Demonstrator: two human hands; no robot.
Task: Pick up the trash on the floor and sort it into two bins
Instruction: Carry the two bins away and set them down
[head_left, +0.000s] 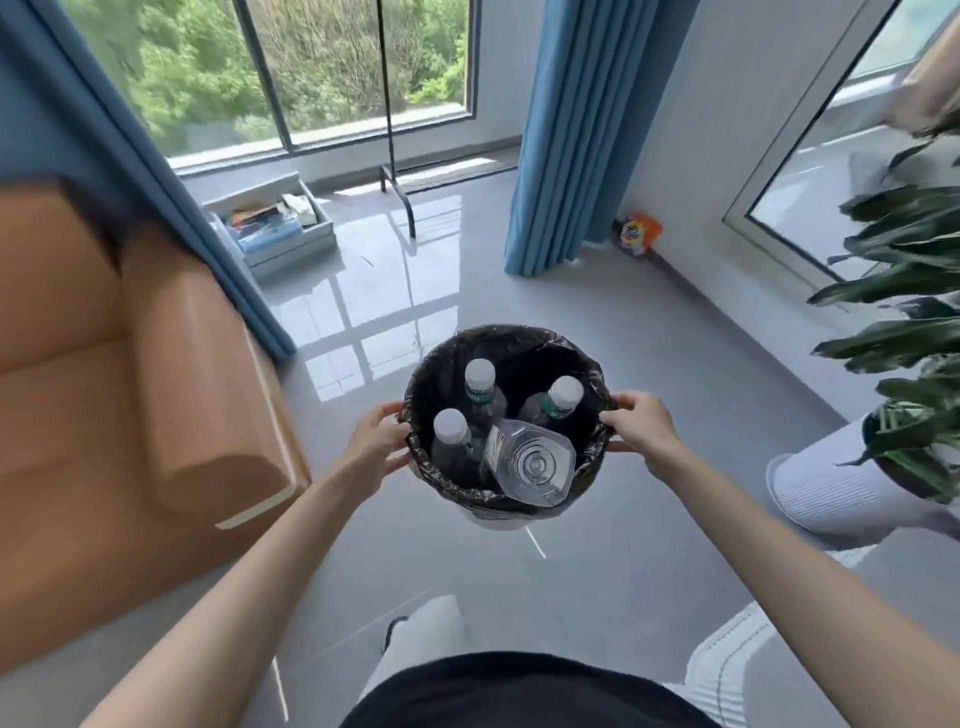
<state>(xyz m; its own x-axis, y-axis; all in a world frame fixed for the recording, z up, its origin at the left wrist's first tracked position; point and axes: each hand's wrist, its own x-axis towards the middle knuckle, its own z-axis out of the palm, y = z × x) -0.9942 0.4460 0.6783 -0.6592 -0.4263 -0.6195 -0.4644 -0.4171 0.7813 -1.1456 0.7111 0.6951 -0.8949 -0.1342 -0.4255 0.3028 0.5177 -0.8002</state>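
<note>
A round bin (524, 340) lined with a black bag is in the middle of the view, above the grey floor. My left hand (376, 441) grips its left rim and my right hand (641, 423) grips its right rim. Inside stand three clear plastic bottles with white caps (479, 375), and a larger clear bottle (532, 462) lies tilted with its base toward me. Only this one bin is in view.
An orange-brown sofa (130, 389) fills the left side. A grey tray of items (275, 223) sits by the window. Blue curtains (571, 130) hang ahead, with an orange packet (636, 234) by the wall. A potted plant (909, 338) stands at the right.
</note>
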